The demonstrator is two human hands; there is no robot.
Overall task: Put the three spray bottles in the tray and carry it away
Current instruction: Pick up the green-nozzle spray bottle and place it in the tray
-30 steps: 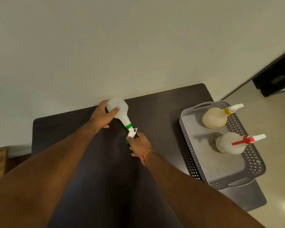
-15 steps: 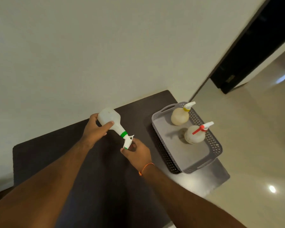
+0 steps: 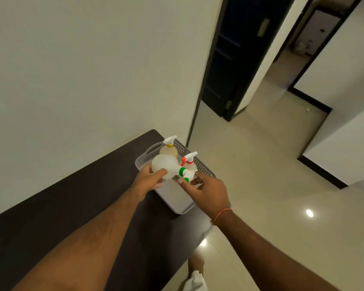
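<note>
Both forearms reach forward from the bottom of the view over a dark table (image 3: 76, 206) toward a grey tray (image 3: 177, 204) at its right end. Between them the hands hold a white bottle with a green collar, the green bottle (image 3: 166, 166), tipped on its side above the tray's middle, its round base pointing left and its spray head pointing right.

The left hand (image 3: 149, 179) cups the bottle's body from the near side. Its thumb lies across the front of the body and the other fingers curl around behind it, mostly hidden. The wrist is nearly straight in line with the forearm.

The right hand (image 3: 206, 190) comes in from the right with its back turned up. Its thumb and forefinger pinch the spray head at the green-tipped trigger, while the remaining fingers are loosely bent beneath; how far they touch the bottle cannot be told. An orange thread (image 3: 221, 215) circles that wrist.

Two other bottles stand upright in the far part of the tray: the yellow bottle (image 3: 169, 149) at the far end and the red bottle (image 3: 189, 161) just beside it, nearer the right wall. The green bottle partly covers both from this view.

The tray rests on the table, its near end close to the table's right edge. Pale floor (image 3: 261, 164) stretches beyond, with a dark door (image 3: 225, 59) against the wall.
</note>
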